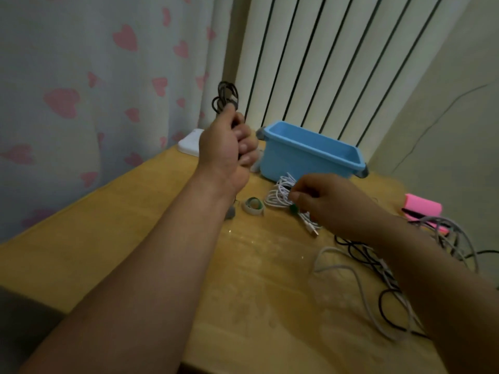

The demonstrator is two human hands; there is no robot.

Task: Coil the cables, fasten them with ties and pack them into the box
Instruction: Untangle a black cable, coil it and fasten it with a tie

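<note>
Two bare forearms reach up from the bottom of the frame. At centre frame the left hand (229,147) has its grip clenched tight round a dark coiled cable (225,97), loops poking out above the fist, raised clear of the yellow wooden tabletop (135,238). Right of centre, the right hand (332,203) keeps a narrow grip, thumb and fingertips pinching a white coiled cable (278,195) that lies on the tabletop with a green tie (293,209) round it. Just behind that coil stands the open light-blue plastic box (297,160). Between the hands lies a small white-and-green roll (253,206). At the lower right, a loose tangle of black and grey cables (364,265) sprawls under the right forearm.
</note>
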